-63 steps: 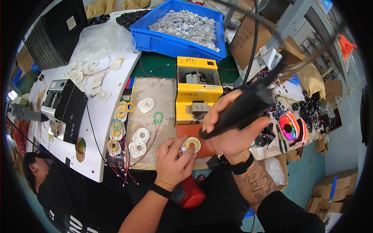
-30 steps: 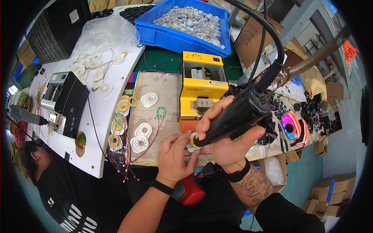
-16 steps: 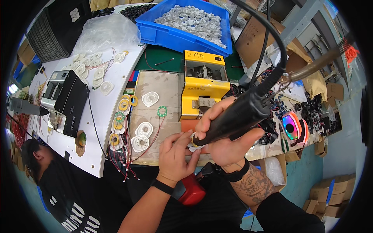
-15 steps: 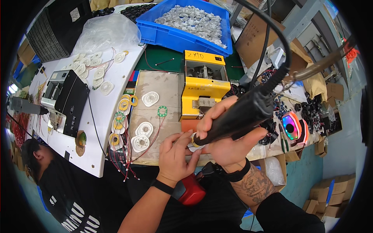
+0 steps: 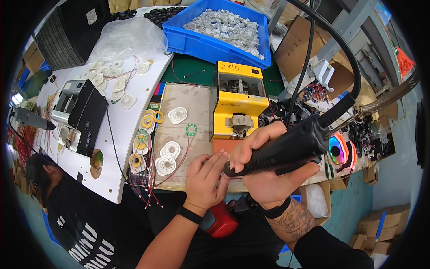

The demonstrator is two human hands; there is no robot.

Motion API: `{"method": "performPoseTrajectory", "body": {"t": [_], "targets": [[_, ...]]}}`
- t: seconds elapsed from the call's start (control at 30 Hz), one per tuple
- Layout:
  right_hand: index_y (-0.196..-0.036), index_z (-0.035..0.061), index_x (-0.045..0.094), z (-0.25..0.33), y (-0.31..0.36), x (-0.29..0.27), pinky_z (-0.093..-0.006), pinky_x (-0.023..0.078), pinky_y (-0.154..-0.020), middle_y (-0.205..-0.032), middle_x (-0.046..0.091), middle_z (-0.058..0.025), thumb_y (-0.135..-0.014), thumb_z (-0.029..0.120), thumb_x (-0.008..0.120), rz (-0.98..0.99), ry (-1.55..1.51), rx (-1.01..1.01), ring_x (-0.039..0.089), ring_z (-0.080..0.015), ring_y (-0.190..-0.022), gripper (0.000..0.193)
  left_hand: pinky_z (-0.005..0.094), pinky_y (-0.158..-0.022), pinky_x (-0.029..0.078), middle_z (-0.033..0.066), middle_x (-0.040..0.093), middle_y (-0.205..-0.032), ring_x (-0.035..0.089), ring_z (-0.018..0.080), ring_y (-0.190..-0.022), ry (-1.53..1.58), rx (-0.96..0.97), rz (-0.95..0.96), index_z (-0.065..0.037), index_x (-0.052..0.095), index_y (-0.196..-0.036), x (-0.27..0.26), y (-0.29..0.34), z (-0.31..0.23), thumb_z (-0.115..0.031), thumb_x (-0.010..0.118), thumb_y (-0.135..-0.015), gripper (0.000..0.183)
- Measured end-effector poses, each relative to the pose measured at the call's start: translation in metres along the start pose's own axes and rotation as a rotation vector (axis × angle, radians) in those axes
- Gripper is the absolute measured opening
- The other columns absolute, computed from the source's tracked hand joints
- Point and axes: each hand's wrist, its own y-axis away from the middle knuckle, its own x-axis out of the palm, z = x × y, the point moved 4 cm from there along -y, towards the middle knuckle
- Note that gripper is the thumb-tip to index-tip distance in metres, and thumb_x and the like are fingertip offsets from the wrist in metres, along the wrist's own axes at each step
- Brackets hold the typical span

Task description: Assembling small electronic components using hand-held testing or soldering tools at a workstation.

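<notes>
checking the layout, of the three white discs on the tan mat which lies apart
The upper disc, left of the yellow machine; the other two lie bunched together.

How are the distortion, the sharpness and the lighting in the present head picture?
Head view: the edge of the white table curves and corners go black; head view: the black tool looks fairly sharp; head view: light is bright, the lit device glows multicoloured.

Your black, corded, cylindrical tool [image 5: 286,150] slants down to the left in your right grip [image 5: 271,184], above the counter [image 5: 199,150] near the edge closest to you. Its lower end sits against or just beside your left grip [image 5: 204,181].
</notes>
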Motion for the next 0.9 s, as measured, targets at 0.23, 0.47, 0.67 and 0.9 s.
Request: {"method": "performPoseTrajectory", "body": {"t": [0.23,0.47,0.67,0.9], "targets": [[-0.104,0.0028,0.049,0.003,0.001,0.002,-0.0410,0.054,-0.067,-0.083,0.061,-0.0140,-0.071,0.104,0.045,-0.022,0.095,0.026,0.062,-0.0264,-0.069,0.107,0.0418,-0.094,0.048,0.0053,0.068,-0.138,0.061,0.0312,-0.108,-0.007,0.010,-0.013,-0.009,0.070,-0.134,0.001,0.001,0.001,-0.016,0.072,-0.081,0.054],[-0.105,0.0033,0.048,-0.002,0.001,0.010,-0.0371,0.055,-0.064,-0.080,0.059,-0.0122,-0.071,0.104,0.044,-0.054,0.152,0.018,0.062,-0.0238,-0.067,0.106,0.0433,-0.095,0.049,0.0048,0.067,-0.139,0.061,0.0313,-0.110,-0.079,0.018,0.011,-0.010,0.069,-0.134,-0.002,0.006,0.005,-0.014,0.073,-0.080,0.054],[-0.104,0.0059,0.046,0.002,0.001,-0.002,-0.0345,0.054,-0.065,-0.083,0.056,-0.0093,-0.078,0.100,0.045,-0.054,0.067,-0.074,0.060,-0.0205,-0.067,0.098,0.0433,-0.093,0.049,0.0058,0.067,-0.138,0.061,0.0301,-0.111,-0.058,0.026,-0.003,-0.012,0.068,-0.136,0.005,0.002,-0.003,-0.020,0.076,-0.084,0.053],[-0.104,0.0060,0.046,-0.004,0.003,-0.002,-0.0342,0.054,-0.065,-0.083,0.056,-0.0092,-0.077,0.101,0.046,-0.041,0.112,-0.056,0.060,-0.0201,-0.067,0.098,0.0437,-0.091,0.050,0.0061,0.067,-0.138,0.061,0.0308,-0.110,-0.063,0.024,0.003,-0.012,0.068,-0.135,0.001,0.003,-0.001,-0.020,0.075,-0.086,0.050]]}}
